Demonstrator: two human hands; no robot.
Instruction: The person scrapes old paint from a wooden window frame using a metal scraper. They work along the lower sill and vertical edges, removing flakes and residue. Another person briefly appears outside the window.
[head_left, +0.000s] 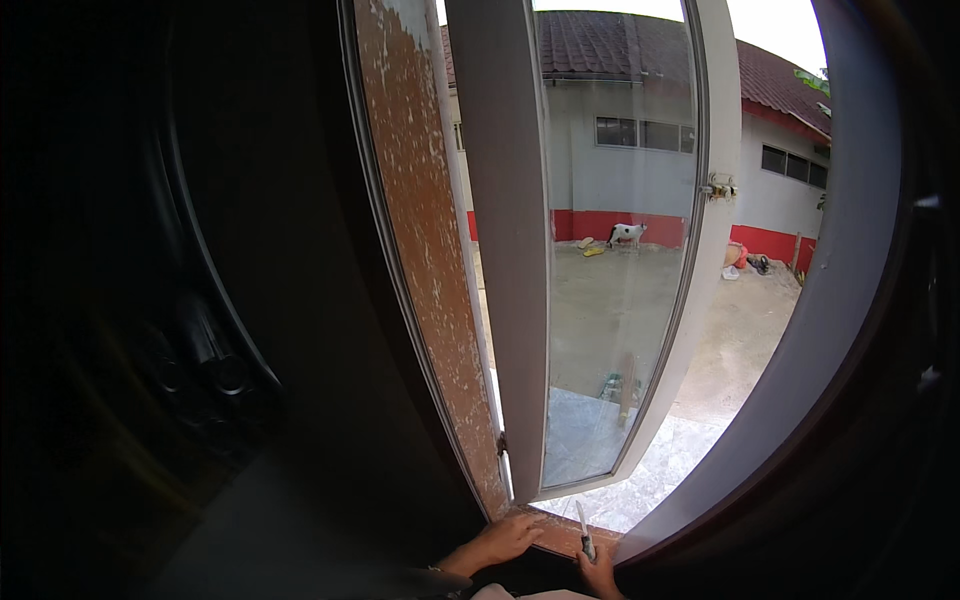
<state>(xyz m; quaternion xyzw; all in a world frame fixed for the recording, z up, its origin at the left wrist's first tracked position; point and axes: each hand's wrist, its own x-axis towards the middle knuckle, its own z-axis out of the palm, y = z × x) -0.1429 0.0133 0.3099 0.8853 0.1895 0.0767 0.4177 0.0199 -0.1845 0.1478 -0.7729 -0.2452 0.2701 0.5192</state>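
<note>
My left hand (507, 537) rests on the peeling brown sill (555, 529) of a window frame, near its left corner, with nothing visible in it. Further right, my right hand (598, 571) grips a knife (587, 541) by its dark handle, the pale blade pointing up and away over the sill. Just beyond my hands stands a glazed window sash (504, 247) in a pale frame, swung outward. To its left rises the frame's brown side jamb (420, 195), its paint flaked and scraped down to light patches.
A metal latch (721, 187) sits on the sash's right stile. The right jamb (847, 262) is painted pale. Outside are a tiled floor (675, 450), bare ground, a black-and-white cat (627, 233), some footwear (593, 251) and a white building with a red base band.
</note>
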